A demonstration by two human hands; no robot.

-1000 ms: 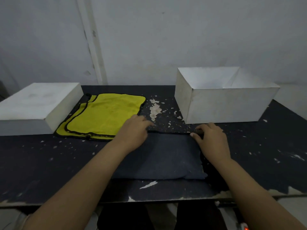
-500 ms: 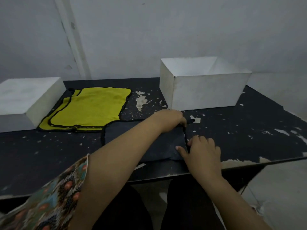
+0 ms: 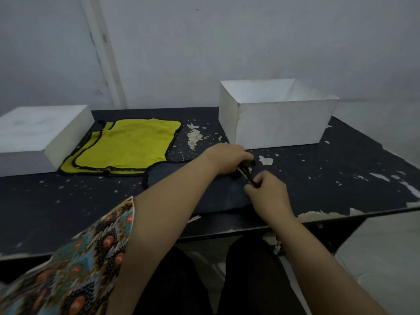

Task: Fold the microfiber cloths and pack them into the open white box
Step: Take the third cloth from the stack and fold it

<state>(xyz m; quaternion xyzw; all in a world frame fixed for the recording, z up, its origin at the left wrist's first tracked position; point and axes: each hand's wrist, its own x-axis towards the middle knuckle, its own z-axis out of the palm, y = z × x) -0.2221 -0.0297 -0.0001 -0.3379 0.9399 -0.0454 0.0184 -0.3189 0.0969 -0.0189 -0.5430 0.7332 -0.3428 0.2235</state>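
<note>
Folding step: dark cloth [image 3: 211, 189] flat on worktop [image 3: 341, 178], left hand [image 3: 227, 159] and right hand [image 3: 267, 193] pinching its right edge; next, likely carrying it leftward, corners matched, before open white box [image 3: 279, 126].

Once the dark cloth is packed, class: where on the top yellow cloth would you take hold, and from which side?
Probably the yellow cloth is best pinched at its two near corners along the black-piped front edge, coming from the person's side. It lies flat, spread on the table, stacked on another yellow cloth, with the closed white box crowding its left side, so the near edge is the most open.
</note>
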